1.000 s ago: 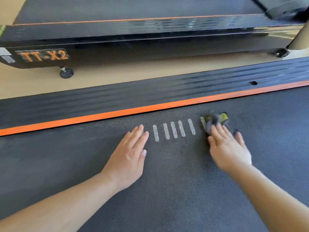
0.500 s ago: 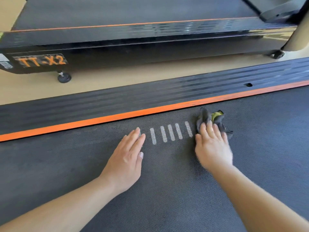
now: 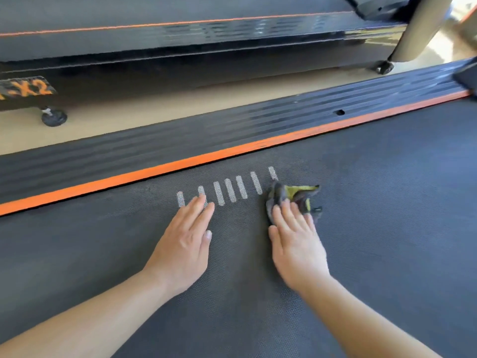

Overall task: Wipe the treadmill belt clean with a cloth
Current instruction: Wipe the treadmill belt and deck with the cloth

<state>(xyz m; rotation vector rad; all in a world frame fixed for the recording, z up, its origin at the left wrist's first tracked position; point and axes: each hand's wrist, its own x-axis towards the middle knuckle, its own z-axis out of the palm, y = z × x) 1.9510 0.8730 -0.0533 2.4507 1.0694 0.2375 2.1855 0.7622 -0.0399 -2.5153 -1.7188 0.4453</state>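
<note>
Dark treadmill belt (image 3: 387, 228) runs beside an orange-edged side rail (image 3: 180, 140). Left hand (image 3: 184, 241) lies flat on the belt, fingers together. Right hand (image 3: 296, 244) presses straight fingers onto the crumpled grey-yellow cloth (image 3: 296, 195), just beside white stripes (image 3: 229, 189).

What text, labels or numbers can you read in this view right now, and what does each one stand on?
"-X2", in orange, on the side panel of the neighbouring treadmill; its start is cut off at the picture's left edge.
The white bars on the treadmill belt are plain marks, not letters.
The cloth shows no print.
Nothing else in view is readable.
</note>
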